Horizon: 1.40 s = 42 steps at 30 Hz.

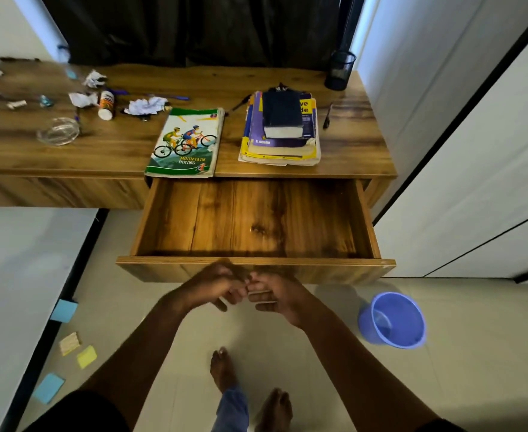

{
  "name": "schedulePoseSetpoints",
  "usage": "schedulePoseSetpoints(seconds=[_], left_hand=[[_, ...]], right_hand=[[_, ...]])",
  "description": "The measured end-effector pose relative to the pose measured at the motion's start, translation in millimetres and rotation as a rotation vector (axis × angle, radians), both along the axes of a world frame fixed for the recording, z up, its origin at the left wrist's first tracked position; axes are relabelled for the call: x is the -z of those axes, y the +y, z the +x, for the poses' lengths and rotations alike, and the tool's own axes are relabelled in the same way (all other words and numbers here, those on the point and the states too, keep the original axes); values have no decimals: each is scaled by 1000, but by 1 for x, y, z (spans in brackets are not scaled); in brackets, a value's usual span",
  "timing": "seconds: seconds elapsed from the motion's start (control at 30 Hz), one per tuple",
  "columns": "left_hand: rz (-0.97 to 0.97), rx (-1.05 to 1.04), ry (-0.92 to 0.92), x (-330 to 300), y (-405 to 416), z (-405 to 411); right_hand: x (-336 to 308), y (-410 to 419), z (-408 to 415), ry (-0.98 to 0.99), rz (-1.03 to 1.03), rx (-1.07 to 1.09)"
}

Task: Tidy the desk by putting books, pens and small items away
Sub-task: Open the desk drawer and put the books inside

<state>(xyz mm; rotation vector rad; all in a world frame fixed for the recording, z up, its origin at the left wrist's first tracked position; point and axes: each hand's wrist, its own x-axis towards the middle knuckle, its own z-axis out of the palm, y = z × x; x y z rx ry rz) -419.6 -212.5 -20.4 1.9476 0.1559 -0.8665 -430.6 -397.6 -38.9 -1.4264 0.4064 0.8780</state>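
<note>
**Desk with open drawer: item positions and hand state**

Desk point(287, 79) surface is wood-grain and carries the items to be tidied. One drawer point(253, 219) stands pulled out at front centre; only its bare wooden floor shows.

Books:
- A notebook point(184, 141) lies flat at the front edge, just above the drawer's left corner. The cover shows cyclists and reads "MOUNTAIN BIKING".
- A stack of books point(279, 151) lies to its right. A thick dark volume point(283, 115) sits on top. The yellow and purple cover beneath shows partial letters "ve" and "de"; the rest is too blurred to read.

Pens and small items:
- A black pen point(327, 116) lies just right of the stack; another dark pen point(239, 105) lies just left of it.
- A black mesh pen holder point(340, 70) stands at the rear right corner.
- A white bottle point(106, 104) lies on its side to the left, label unreadable.
- Crumpled papers point(145, 106) lie scattered across the left half, near a clear glass bowl point(59, 130).

Floor:
- A blue bucket point(393, 319) rests tilted at right.
- Coloured sticky notes point(69, 344) lie at left.

Hands:
- Left hand point(215, 286) and right hand point(275, 296) are at the drawer's front panel, fingers curled, fingertips almost meeting. Motion blur hides whether they grip the panel; grip state cannot be told.
</note>
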Motion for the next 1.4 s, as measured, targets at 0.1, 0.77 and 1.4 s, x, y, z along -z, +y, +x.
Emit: schedulePoseSetpoints(seconds=[0.1,0.77,1.4], left_hand=[[77,10,-265,-25,1,16],[610,336,-337,5,-10,36],[544,616,203,-6,-17,19]], right_hand=[[-25,-3,13,-200,-73,-15],[-16,-34,58,-528,-999,-735],[-16,-35,41,-188,-708,-1063]])
